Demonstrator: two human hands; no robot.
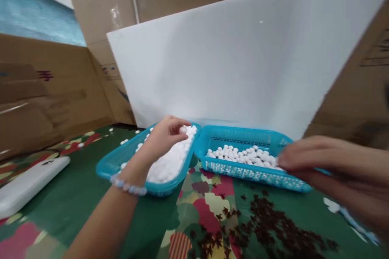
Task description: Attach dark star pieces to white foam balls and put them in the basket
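Small white ball [183,129], round, seemingly smooth

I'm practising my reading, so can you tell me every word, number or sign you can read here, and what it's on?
"手", as best it reads, slightly blurred: purple mark on the left cardboard box.
Small dark and blue printing on the tall cardboard box behind it: too blurred to read.
Dark printing on the right cardboard box: too blurred to read.
I can read nothing else.
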